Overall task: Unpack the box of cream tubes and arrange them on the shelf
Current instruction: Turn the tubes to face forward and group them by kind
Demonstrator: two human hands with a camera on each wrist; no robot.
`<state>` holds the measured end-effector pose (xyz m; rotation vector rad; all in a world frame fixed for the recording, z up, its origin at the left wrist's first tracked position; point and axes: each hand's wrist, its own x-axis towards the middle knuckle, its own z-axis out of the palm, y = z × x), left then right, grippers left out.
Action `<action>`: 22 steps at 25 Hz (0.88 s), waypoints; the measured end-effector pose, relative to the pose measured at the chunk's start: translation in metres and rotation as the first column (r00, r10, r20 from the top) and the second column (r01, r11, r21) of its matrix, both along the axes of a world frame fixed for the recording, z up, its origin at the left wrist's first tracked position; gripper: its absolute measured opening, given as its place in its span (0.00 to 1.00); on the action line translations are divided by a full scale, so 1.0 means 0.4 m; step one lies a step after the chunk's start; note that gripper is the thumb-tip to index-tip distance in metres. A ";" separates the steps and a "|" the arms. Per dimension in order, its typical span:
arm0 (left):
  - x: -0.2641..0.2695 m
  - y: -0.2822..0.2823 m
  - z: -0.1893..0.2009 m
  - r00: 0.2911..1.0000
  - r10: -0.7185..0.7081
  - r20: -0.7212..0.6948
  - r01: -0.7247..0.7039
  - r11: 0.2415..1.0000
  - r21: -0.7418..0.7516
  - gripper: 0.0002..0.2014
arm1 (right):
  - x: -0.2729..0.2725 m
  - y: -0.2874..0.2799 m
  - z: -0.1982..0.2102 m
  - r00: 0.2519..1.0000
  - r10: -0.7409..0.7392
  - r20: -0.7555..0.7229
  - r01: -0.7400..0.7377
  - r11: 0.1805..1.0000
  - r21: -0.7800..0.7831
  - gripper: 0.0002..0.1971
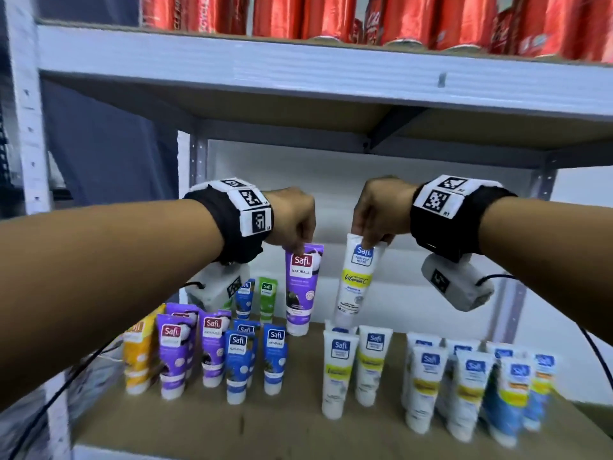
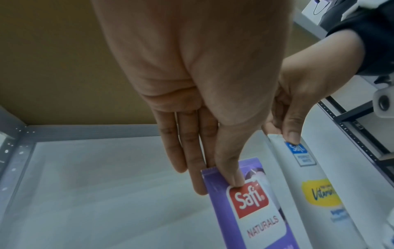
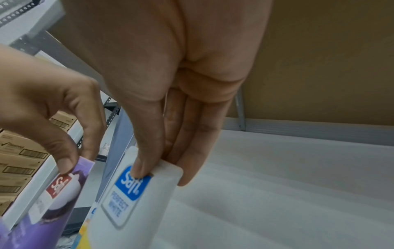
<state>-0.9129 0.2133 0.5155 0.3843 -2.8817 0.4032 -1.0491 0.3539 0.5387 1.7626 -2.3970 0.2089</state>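
My left hand (image 1: 297, 224) pinches the crimped top of a purple Safi Naturals tube (image 1: 301, 288), cap down at the back of the wooden shelf (image 1: 265, 426). In the left wrist view my thumb (image 2: 231, 170) presses the purple tube (image 2: 255, 210) against my fingers. My right hand (image 1: 374, 210) pinches the top of a white Safi Perfect White tube (image 1: 356, 280), which hangs tilted just above a row of white tubes (image 1: 355, 363). The right wrist view shows thumb and fingers (image 3: 192, 161) clamping the white tube (image 3: 136, 198).
Rows of tubes stand cap down on the shelf: orange (image 1: 139, 356), purple (image 1: 185, 346), blue (image 1: 255, 356), green (image 1: 267, 298), and white ones with yellow bands (image 1: 471, 383) at the right. Red cans (image 1: 365, 18) fill the shelf above. A grey upright (image 1: 26, 127) stands left.
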 end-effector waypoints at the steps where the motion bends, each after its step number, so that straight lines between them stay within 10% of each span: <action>1: 0.010 0.014 -0.014 1.000 -0.007 -0.003 0.007 1.000 0.021 0.06 | 0.008 0.021 -0.010 1.000 -0.004 0.013 0.004 1.000 0.005 0.09; 22: 0.040 0.094 -0.382 0.996 -0.088 -0.016 0.088 0.938 0.335 0.03 | -0.009 0.177 -0.368 0.987 -0.049 0.153 0.019 0.981 0.194 0.11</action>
